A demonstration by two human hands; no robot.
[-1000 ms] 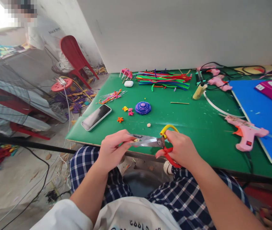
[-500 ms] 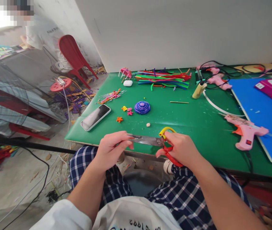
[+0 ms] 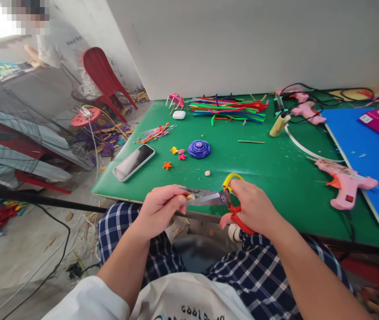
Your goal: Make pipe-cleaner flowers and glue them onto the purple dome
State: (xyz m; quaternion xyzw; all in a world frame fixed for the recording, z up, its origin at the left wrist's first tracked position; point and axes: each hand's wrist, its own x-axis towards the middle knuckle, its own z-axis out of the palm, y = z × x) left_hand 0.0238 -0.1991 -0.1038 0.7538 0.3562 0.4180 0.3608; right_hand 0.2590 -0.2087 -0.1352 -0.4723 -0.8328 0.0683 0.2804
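Observation:
My right hand (image 3: 254, 204) holds scissors (image 3: 209, 197) with one yellow and one red handle loop, their blades slightly parted and pointing left. Between the thumb and fingers of my left hand (image 3: 159, 209) is a small pale piece (image 3: 191, 197), which sits at the blades near their tips. Both hands are over the front edge of the green table (image 3: 242, 162). Just beyond them lie a small beige bead (image 3: 207, 173), a purple and blue striped dome (image 3: 199, 149) and an orange flower (image 3: 167, 166). Yellow and pink flowers (image 3: 181, 154) rest left of the dome.
A phone (image 3: 133, 162) lies at the table's left. Colourful pipe cleaners (image 3: 227, 110) are heaped at the back. On the right are a pink glue gun (image 3: 347, 182), its cable and a blue board (image 3: 369, 164). A person (image 3: 61, 49) sits at the far left.
The scissor blades have parted slightly, and the pale piece at my left fingertips now shows between them. My left hand has shifted a little to the right.

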